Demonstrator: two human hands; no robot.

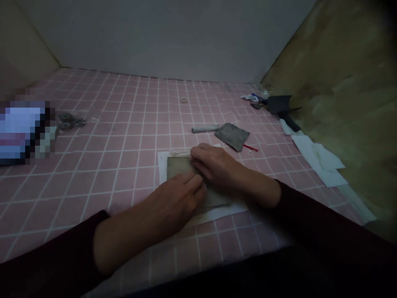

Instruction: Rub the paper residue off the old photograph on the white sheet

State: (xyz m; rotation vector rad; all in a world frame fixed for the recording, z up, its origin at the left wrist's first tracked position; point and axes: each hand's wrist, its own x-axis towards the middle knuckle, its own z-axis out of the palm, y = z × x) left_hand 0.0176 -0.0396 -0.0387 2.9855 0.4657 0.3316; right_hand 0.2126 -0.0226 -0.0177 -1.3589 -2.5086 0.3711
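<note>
A flat grey-brown rectangular piece [177, 167] lies on a white paper sheet [162, 162] in front of me. Over the piece, my left hand [182, 196] is closed with its fingers curled together. My right hand [215, 163] sits just beyond it, thumb and fingers pinched near the piece's far edge. Whatever the fingertips hold, if anything, is hidden by the hands and the dim light. A pale strip [180, 153] runs along the far edge of the paper, beside my right fingertips.
Beyond my hands are a folded grey cloth [232, 135], a pale tube [205, 128] and a thin red stick [251, 147]. A dark dustpan-like tool [279, 104] and white papers [319, 159] lie right. Left are a bagged group of dark rolls [66, 121] and a blurred screen [21, 128].
</note>
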